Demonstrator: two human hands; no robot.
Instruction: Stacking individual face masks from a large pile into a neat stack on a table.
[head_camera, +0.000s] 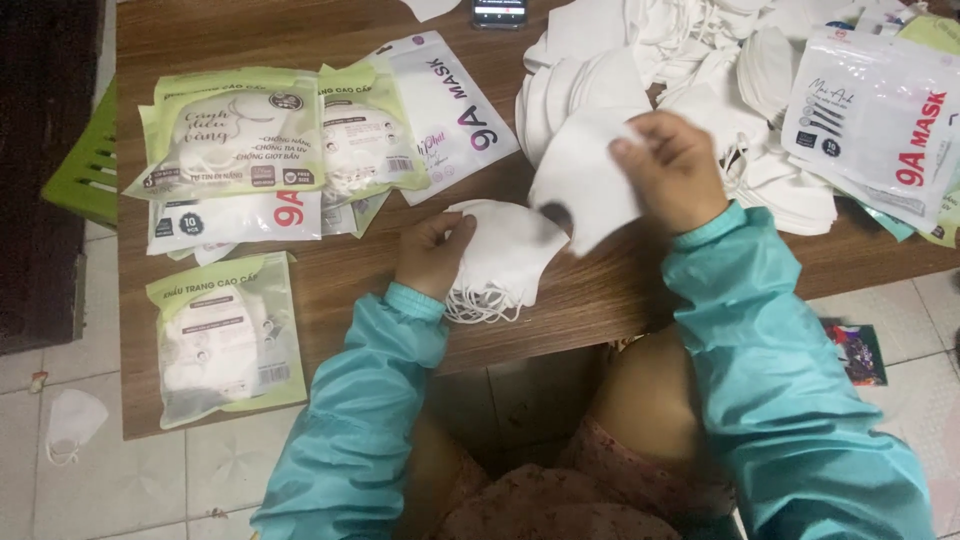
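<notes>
we see a brown wooden desk (340, 270) running across the view, with a tiled floor (120, 480) below it. on the far right of the desk lies a big heap of loose white masks (700, 60), partly under a white mask pouch (880, 120). on the left sit green-edged filled pouches (235, 130), and one more (225, 340) lies near the front edge. a small stack of white masks (505, 255) rests at the middle front of the desk; our left hand (432, 255) closes on its left side, fingers curled over the edge, ear loops hanging beneath. just to the right and touching the stack, a single white mask (585, 180) is pinched by our right hand (675, 170), thumb on top, held slightly above the desk. a lone mask (72, 420) lies on the floor at left.
</notes>
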